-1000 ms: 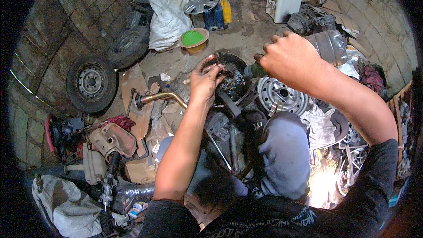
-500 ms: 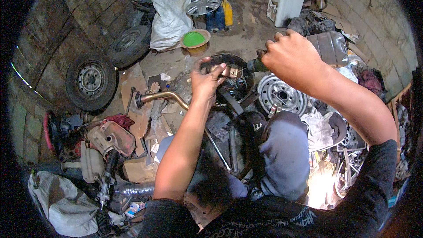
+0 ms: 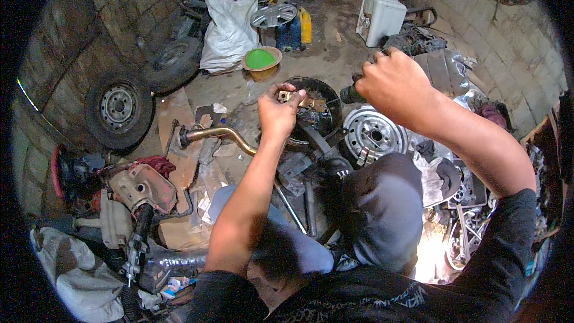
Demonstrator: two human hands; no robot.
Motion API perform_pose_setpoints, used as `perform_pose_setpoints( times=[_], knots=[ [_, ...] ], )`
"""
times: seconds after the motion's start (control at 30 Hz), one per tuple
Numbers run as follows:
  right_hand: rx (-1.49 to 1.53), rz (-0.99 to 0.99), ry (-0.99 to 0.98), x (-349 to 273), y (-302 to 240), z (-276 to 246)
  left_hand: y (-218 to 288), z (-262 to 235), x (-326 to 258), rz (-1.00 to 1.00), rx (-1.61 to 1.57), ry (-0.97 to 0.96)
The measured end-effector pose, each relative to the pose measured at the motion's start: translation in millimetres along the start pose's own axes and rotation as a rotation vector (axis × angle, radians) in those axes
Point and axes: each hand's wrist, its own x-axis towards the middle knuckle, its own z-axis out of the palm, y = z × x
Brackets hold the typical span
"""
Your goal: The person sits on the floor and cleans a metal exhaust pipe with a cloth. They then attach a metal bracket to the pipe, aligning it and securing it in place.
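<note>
My left hand (image 3: pixel 278 110) pinches a small copper-coloured metal bracket (image 3: pixel 315 104) with holes in it, between thumb and fingers. Beneath it is a round black basin (image 3: pixel 336 91) with dark, wet-looking contents. To the right, my right hand (image 3: pixel 397 81) is closed around what looks like a large clear plastic bottle (image 3: pixel 441 67). The bottle lies tilted, its dark neck end (image 3: pixel 349 94) pointing left toward the bracket. My fist hides the part between neck and body. Whether liquid leaves the neck I cannot tell.
A silver wheel rim (image 3: pixel 375 133) lies right of the basin. A bent metal pipe (image 3: pixel 224 134) reaches in from the left. Two tyred wheels (image 3: pixel 119 107) lean on the left wall. A yellow bowl (image 3: pixel 263 73) and white sack (image 3: pixel 227 33) stand beyond; car parts crowd both sides.
The bracket has been turned in my left hand, and its plate now lies flatter. My right hand still holds the bottle near the same place. The whole view has shifted slightly.
</note>
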Motion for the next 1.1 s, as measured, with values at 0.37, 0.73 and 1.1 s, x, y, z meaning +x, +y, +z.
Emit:
perform_pose_setpoints(
  times=[0.37, 0.73, 1.1],
  knots=[
    [-0.049, -0.069, 0.041, 11, 0, 3, 22, -3, -10, 0.342, 0.241, 0.018],
    [0.862, 0.386, -0.054, -50, 20, 75, 34, -18, -24, 0.761, 0.528, -0.196],
    [1.435, 0.758, -0.056, -110, -182, 266, 34, 1, -22, 0.658, 0.633, -0.092]
  ],
)
